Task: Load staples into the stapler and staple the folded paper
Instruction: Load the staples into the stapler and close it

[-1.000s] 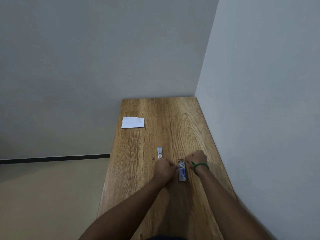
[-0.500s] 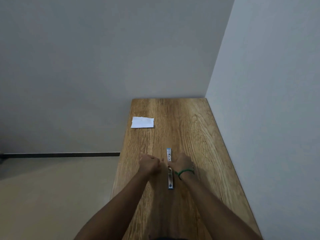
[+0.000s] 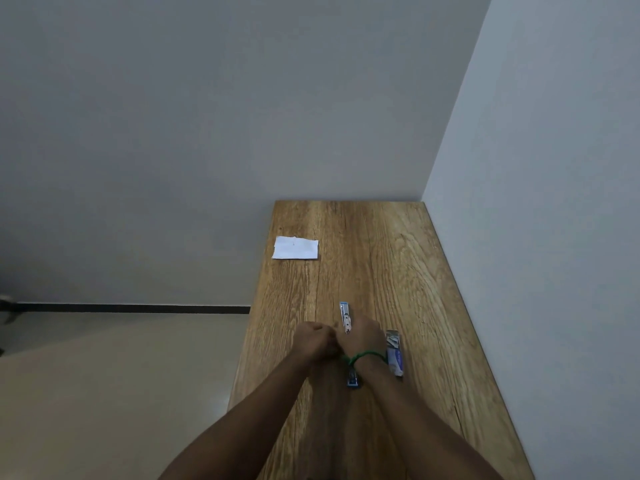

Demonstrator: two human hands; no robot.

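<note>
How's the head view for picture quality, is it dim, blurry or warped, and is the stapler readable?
Head view: dim, flat light, no glare; wide-angle bend at the edges; paper fairly clear; stapler small, mostly hidden under the right hand; left hand closed beside it, grip unreadable; staple box label not legible.

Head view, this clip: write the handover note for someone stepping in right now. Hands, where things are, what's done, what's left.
Left hand: closed in a fist beside the right hand, at the stapler; what it pinches is hidden.
Right hand: over the middle of the stapler, which lies opened out lengthwise on the wooden table; grip not clear.
Staple box: open, on the table just right of the right wrist.
Folded paper: far left edge of the table, untouched.
Done: stapler opened, staple box opened.
Left: whether staples are seated cannot be told; then close the stapler, fetch the paper, staple it.
</note>
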